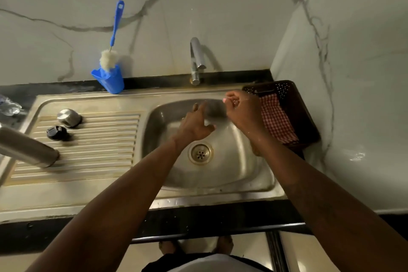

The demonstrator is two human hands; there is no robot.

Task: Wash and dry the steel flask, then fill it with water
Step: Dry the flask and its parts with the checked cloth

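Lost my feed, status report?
Left hand open, right hand loosely curled, both empty over sink. Steel flask on drainboard, untouched. Nothing in the way.

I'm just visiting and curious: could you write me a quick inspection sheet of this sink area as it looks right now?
Surface: steel sink with ribbed drainboard set in a dark counter; tap behind the basin.
Job's things: steel flask lying on its side on the drainboard, open; steel cap and black stopper beside it; red checked cloth in a dark basket.
Clutter: bottle brush standing in a blue holder; crumpled clear plastic at far left.
Hands: left hand open over the basin; right hand loosely curled, holding nothing visible.
Cables: nothing seen.
Surroundings: marble-patterned walls; person's feet on a tiled floor.
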